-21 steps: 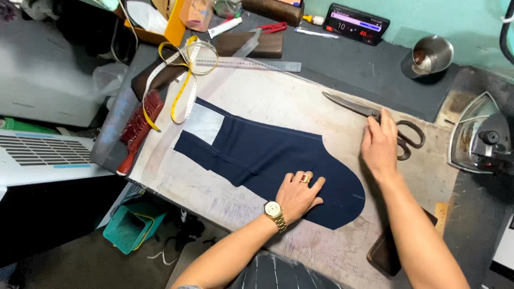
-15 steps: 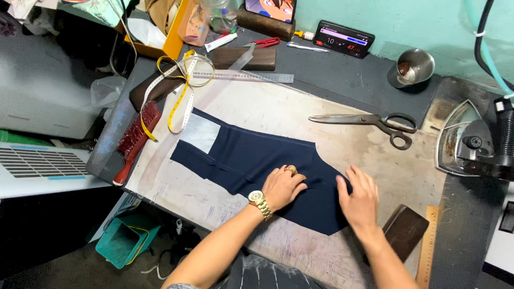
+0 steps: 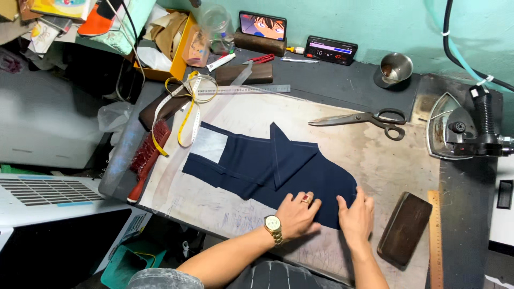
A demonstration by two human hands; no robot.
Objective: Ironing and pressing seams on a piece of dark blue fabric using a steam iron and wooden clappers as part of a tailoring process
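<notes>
A navy blue cloth piece [image 3: 251, 163] with a white patch [image 3: 209, 144] at its left end lies on the worn work board [image 3: 369, 160]. Part of the cloth is folded up into a point near its middle. My left hand [image 3: 297, 214], with a gold watch and a ring, presses flat on the cloth's near edge. My right hand [image 3: 356, 214] rests beside it on the cloth's right end, fingers spread. Large black-handled scissors [image 3: 369, 118] lie on the board beyond the cloth, apart from both hands.
A steam iron [image 3: 460, 134] sits at the right. A dark wooden block [image 3: 404, 229] and a wooden ruler [image 3: 435, 241] lie at the near right. A yellow tape measure [image 3: 184, 107], red brush [image 3: 144, 158], metal ruler [image 3: 243, 90], metal cup [image 3: 396, 68] and two phones stand around the back.
My right hand left the scissors and came down onto the cloth's right end. A flap of the cloth now stands folded over near the middle. Both hands sit closer together.
</notes>
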